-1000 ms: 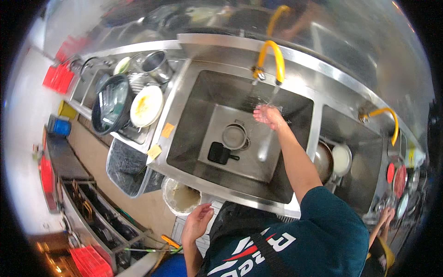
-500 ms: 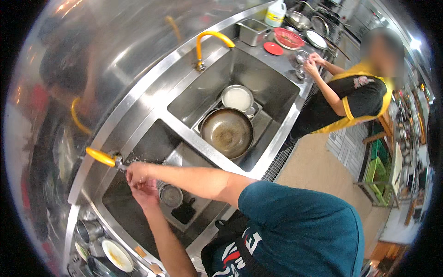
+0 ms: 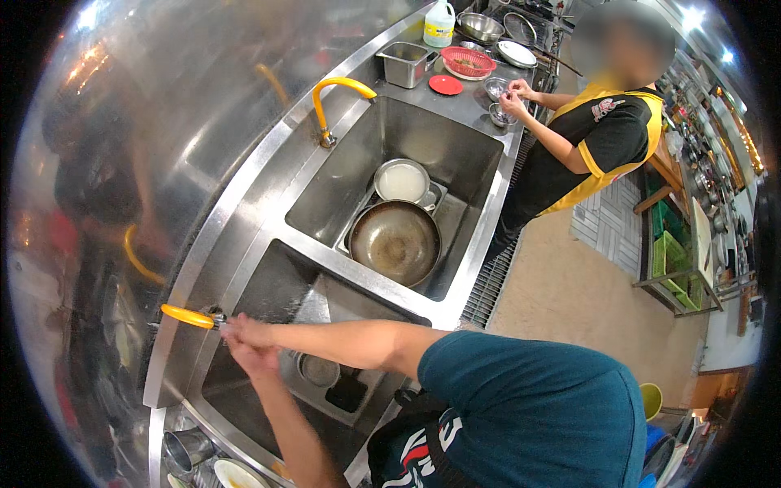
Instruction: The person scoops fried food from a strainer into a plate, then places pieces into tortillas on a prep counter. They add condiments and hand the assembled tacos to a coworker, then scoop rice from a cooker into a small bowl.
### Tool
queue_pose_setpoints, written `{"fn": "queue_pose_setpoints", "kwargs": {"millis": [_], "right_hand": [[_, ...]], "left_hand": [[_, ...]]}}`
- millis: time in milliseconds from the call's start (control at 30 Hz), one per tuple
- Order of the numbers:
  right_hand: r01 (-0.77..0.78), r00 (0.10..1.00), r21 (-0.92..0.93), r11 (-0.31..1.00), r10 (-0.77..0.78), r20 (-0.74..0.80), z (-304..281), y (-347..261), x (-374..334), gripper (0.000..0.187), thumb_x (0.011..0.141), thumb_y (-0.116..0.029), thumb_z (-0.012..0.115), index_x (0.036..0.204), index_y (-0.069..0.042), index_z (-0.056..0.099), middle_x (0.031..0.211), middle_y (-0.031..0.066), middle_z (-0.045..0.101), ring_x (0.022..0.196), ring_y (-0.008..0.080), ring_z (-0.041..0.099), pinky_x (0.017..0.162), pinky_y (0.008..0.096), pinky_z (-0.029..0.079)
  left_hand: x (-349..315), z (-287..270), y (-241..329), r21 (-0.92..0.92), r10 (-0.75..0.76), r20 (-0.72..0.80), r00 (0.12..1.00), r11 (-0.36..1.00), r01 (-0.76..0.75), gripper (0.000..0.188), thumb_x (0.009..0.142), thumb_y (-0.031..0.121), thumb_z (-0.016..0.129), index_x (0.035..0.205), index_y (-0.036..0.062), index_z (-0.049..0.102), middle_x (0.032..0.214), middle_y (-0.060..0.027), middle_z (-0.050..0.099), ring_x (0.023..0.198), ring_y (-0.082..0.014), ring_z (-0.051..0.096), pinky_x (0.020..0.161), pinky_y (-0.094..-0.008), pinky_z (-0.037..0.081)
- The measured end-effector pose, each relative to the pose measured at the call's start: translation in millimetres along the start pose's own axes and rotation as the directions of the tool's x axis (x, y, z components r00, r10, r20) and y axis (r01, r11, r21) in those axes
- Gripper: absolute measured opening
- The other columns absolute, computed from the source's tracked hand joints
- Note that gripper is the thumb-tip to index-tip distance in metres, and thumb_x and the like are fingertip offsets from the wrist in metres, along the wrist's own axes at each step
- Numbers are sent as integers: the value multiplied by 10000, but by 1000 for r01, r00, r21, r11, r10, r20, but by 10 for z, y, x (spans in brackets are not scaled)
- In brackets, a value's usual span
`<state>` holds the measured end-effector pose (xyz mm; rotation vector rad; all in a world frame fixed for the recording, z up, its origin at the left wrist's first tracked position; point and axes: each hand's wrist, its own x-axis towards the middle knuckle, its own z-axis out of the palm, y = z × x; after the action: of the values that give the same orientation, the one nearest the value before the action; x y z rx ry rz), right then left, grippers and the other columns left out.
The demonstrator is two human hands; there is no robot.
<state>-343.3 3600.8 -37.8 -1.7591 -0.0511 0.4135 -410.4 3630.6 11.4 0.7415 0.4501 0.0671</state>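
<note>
My right hand [image 3: 246, 330] and my left hand [image 3: 257, 359] meet under the near yellow tap [image 3: 189, 315], above the nearer sink basin [image 3: 244, 390]. Both are closed, fingers curled and pressed together; what lies between them, if anything, is hidden. Water splashes beside my fingers. Below my right forearm, a small round metal pan [image 3: 319, 370] lies in the basin next to a dark drain opening [image 3: 346, 392]. The farther basin holds a large brown wok [image 3: 396, 242] and a round pot of whitish liquid [image 3: 402, 180].
A co-worker [image 3: 582, 146] stands at the far right, hands over small metal bowls [image 3: 501, 115]. Behind the far basin are a second yellow tap [image 3: 319, 106], a steel container [image 3: 404, 65], a red lid [image 3: 446, 84] and a red basket [image 3: 468, 63]. A metal cup [image 3: 189, 448] and plate [image 3: 240, 473] stand at lower left.
The view has shifted, so the sinks appear slightly left. My hands stay together under the tap, and my fingers have moved against each other. More splashing water shows in the near basin.
</note>
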Motion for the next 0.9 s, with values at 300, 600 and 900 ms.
{"fn": "queue_pose_setpoints", "kwargs": {"millis": [300, 600, 900], "right_hand": [[50, 997, 3, 999, -50, 61, 20, 75, -229, 463, 957, -367, 552, 1334, -100, 580, 1397, 262, 542, 1290, 357, 558, 1088, 486, 409], [136, 987, -500, 855, -75, 140, -754, 264, -1021, 245, 802, -214, 660, 968, -51, 739, 900, 216, 732, 904, 415, 713, 783, 493, 571], [298, 930, -785, 543, 19, 367, -1332, 1272, -2334, 326, 797, -119, 668, 1114, -44, 678, 1143, 205, 668, 1042, 377, 671, 823, 474, 558]], "left_hand": [[57, -305, 60, 60, -95, 196, 976, 995, 85, 454, 1090, 438, 382, 1299, 75, 556, 1155, -87, 632, 1067, -259, 623, 930, -451, 519], [504, -833, 206, 542, -73, -292, 954, 809, 228, 575, 1002, 357, 607, 1396, -40, 478, 1282, -162, 608, 1072, -278, 679, 796, -418, 564], [1420, -1208, 397, 400, -112, -333, 936, 882, 248, 615, 922, 399, 689, 1359, 21, 478, 1285, -137, 559, 1188, -282, 561, 986, -462, 455]]}}
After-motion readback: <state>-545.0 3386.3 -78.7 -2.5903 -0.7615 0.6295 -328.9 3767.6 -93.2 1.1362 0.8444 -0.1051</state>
